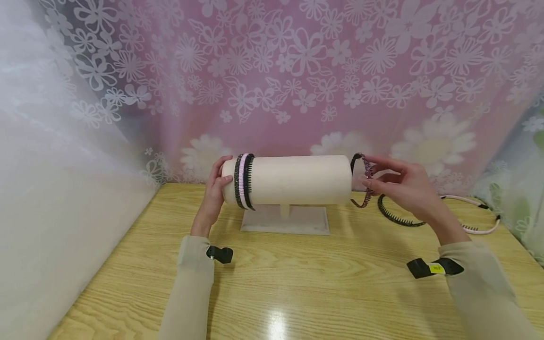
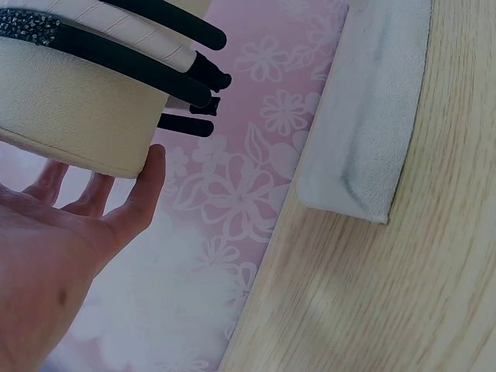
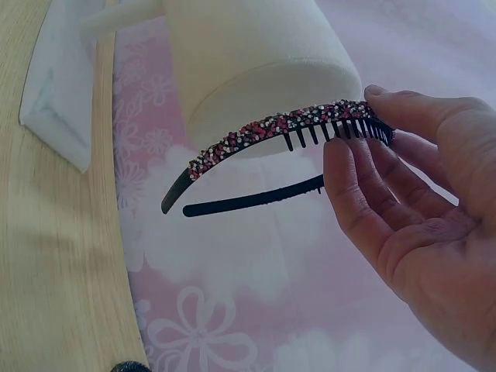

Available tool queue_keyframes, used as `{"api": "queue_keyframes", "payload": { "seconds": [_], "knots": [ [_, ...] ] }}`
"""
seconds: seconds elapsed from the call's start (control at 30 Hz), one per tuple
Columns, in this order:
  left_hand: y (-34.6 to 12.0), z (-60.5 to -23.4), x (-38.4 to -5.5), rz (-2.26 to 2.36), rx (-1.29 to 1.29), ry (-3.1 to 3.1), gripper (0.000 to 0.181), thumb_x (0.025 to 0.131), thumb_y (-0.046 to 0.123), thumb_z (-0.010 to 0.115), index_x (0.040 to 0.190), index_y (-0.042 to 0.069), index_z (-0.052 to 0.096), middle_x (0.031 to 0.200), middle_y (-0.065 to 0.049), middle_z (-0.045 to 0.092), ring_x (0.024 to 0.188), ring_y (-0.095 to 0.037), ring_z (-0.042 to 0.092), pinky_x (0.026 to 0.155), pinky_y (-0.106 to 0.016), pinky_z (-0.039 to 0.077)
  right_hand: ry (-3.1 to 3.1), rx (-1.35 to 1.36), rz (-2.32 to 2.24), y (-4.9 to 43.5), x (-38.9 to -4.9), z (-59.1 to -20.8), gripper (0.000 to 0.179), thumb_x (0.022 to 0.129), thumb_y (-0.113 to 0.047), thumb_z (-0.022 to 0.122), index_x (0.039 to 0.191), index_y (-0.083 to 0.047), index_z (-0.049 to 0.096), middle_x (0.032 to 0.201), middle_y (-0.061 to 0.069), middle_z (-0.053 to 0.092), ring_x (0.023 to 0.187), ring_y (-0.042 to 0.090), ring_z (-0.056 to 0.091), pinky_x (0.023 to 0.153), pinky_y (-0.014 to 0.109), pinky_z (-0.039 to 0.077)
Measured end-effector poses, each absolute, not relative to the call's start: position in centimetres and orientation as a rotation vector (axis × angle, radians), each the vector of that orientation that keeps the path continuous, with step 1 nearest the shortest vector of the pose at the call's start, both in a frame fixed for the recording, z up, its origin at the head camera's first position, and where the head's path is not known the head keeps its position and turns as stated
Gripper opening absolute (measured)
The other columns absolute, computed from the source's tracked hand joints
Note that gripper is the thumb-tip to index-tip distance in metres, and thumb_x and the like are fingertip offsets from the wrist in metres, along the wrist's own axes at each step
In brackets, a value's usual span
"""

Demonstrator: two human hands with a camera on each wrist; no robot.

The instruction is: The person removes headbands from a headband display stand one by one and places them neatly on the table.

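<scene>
Pinching noted: beaded headband (image 3: 271,126) clamped near its crown by right hand (image 1: 410,187), thumb against fingers, just off 3 o'clock end of display roll (image 1: 301,179); 9 o'clock end clasped by left hand (image 1: 213,194). Probably light, springy, grippy; best held mid-arch.

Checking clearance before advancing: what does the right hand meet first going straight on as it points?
Likely the right end of the cream roll; the held beaded headband may get there first. Depth is unclear.
</scene>
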State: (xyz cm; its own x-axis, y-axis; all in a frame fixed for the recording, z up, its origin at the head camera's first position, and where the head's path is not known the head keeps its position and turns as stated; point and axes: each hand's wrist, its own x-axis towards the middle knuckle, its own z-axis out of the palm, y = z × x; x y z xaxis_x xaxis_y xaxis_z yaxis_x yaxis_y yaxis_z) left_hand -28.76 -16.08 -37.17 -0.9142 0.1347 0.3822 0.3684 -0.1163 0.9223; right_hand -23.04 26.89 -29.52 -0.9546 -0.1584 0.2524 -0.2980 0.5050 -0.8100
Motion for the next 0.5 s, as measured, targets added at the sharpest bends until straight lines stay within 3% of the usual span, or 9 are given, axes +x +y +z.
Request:
{"api": "queue_keyframes", "payload": {
  "seconds": [0.5],
  "knots": [
    [-16.1, -37.3, -28.9, -2.142, -0.582, -1.969, 0.056, 0.097, 0.025, 0.046, 0.153, 0.024, 0.037, 0.148, 0.005, 0.047, 0.124, -0.020, 0.051, 0.091, -0.029, 0.050, -2.675, 0.343, 1.294, 28.6, -22.7, -31.2, 0.057, 0.092, -0.031, 0.076, 0.146, -0.028, 0.057, 0.115, -0.015, 0.064, 0.092, -0.002, 0.070, 0.075, 0.023, 0.057]
  ]
}}
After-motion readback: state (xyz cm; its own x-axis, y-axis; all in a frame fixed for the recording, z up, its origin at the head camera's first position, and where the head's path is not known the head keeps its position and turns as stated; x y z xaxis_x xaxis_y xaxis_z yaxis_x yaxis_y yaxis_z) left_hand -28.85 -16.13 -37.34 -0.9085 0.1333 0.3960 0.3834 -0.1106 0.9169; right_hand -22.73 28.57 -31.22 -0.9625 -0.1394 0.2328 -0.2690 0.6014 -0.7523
